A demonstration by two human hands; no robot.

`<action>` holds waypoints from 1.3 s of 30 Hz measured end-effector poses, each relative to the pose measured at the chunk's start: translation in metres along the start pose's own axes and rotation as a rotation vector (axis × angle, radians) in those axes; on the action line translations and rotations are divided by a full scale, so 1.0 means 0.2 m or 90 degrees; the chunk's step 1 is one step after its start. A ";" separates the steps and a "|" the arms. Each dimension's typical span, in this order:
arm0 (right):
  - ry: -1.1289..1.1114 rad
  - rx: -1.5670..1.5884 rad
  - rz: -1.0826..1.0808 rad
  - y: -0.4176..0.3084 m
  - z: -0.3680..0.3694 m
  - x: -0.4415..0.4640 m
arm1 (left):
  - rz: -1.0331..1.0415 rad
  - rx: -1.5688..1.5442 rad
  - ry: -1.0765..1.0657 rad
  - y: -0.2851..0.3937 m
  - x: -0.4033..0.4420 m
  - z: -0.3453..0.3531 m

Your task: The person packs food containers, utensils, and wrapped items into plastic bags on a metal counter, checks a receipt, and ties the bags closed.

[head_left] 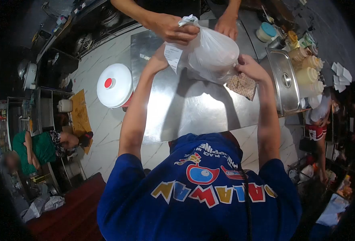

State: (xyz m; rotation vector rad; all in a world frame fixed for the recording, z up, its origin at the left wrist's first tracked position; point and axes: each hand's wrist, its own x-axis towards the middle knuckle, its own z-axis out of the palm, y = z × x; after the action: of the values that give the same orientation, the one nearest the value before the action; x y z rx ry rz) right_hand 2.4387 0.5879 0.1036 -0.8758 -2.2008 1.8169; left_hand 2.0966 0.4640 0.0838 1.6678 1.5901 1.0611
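Observation:
A knotted white plastic bag (209, 52) with a rounded container inside is over the steel table (173, 116). A printed paper slip (172, 56) hangs at its left side. My left hand (157, 60) is beside the slip, its fingers mostly hidden behind the slip and a co-worker's hand. My right hand (253, 69) has its fingers curled in at the bag's right side; what they pinch is unclear. Just below it is a brown patterned cloth (242, 86). The co-worker's one hand (176, 29) grips the bag's top, and the other (227, 26) is behind the bag.
A white round lid with a red knob (115, 85) is left of the table. To the right are a steel lidded container (284, 80), squeeze bottles (307, 75) and a blue-lidded tub (268, 30). People are at the far left (26, 152) and far right (319, 120).

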 end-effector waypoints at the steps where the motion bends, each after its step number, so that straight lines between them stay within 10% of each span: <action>1: -0.010 -0.004 -0.002 0.01 0.00 0.00 | -0.004 -0.010 0.003 -0.02 0.01 0.00; 13: -0.055 0.201 0.091 -0.20 0.18 -0.15 | -0.131 0.048 -0.207 -0.03 0.04 -0.18; 23: 0.114 -0.334 0.066 0.05 0.40 -0.08 | -0.047 0.014 -0.251 -0.48 -0.01 -0.08; 26: -0.013 -0.185 0.241 -0.03 0.39 -0.10 | -0.049 -0.009 -0.339 -0.81 0.07 -0.03; 32: -0.201 0.108 0.123 0.12 0.31 -0.17 | -0.185 0.071 -0.237 -0.40 -0.04 -0.10; 35: -0.011 0.017 -0.083 0.16 0.42 -0.16 | -0.221 0.011 -0.245 -0.29 -0.05 -0.12; 39: 0.134 0.154 0.017 0.17 0.48 -0.21 | -0.183 0.043 -0.256 -0.26 -0.02 -0.11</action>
State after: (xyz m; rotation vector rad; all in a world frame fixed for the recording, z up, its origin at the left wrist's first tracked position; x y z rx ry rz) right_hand 2.4394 0.4889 0.0572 -0.9954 -1.8081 1.8578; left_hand 2.0515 0.4633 0.0506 1.5183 1.5452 0.4951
